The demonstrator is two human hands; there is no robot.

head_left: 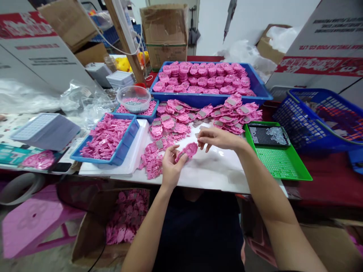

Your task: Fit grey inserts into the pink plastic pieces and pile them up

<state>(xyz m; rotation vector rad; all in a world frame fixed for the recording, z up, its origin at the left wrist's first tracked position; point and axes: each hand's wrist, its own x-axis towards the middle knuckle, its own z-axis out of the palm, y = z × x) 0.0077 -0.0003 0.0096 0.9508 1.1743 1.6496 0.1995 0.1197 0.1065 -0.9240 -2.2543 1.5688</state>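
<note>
Pinched in my left hand (171, 166) is a pink plastic casing part (191, 150), held a little above the white work surface (215, 172). My right hand (212, 138) hovers just right of that casing, its fingers curled together; whether something tiny sits between the fingertips I cannot make out. Left of my left hand lies a heap of small pink plastic pieces (153, 162). Beyond both hands, pink casings with grey patches (172, 119) are piled loosely, and another pile of casings (235, 111) lies behind my right hand.
A big blue tray (204, 99) of stacked pink casings stands at the back. To the left are a blue bin (124, 145) of pink pieces and a clear bowl (134, 99) of small metal parts. A green tray (303, 172) and a blue basket (320, 128) stand right. An electric screwdriver (229, 17) hangs above.
</note>
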